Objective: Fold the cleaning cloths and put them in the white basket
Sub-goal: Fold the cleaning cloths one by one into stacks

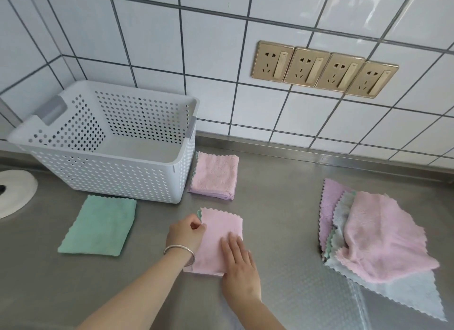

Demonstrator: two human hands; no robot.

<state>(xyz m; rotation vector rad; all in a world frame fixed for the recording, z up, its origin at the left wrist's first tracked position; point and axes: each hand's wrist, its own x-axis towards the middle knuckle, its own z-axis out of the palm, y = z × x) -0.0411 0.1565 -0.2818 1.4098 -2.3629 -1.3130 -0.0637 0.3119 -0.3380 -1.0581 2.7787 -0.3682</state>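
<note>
On the steel bench (282,219) a pink cloth (221,234) lay folded near the middle of the view, with a thin green edge showing along its upper left corner. The left hand (186,234) held that corner at about ten o'clock on the cloth, its grip narrow, thumb and fingertips pinching the scalloped edge. A silver bangle (180,252) circled the left wrist. The right hand (239,266) lay flat on the cloth's lower right part, at about five o'clock, its grip wide with fingers straight and pressing the fabric down onto the bench.

The white basket (110,167) stood at about eleven o'clock from the hands, against the tiled wall (208,59), perforated on all sides, with no cloth visible inside it. Just beside its right wall, at twelve o'clock from the pink cloth, sat a folded stack (216,175) with pink on top and lilac beneath; whether it touched the basket I cannot tell. A green cloth (100,226) lay folded and flat at nine o'clock from the hands, just in front of the basket and apart from it.

At three o'clock, well apart from the hands, a loose pile of unfolded cloths (378,236) lay overlapping: a rumpled pink one on top, lilac and pale green edges fanned out at the left, and a pale blue one spread beneath, its corner pointing toward five o'clock.

Four gold wall sockets (324,69) ran in a row on the tiles at one o'clock. A white round object (14,192) showed partly at the left edge of the view.
</note>
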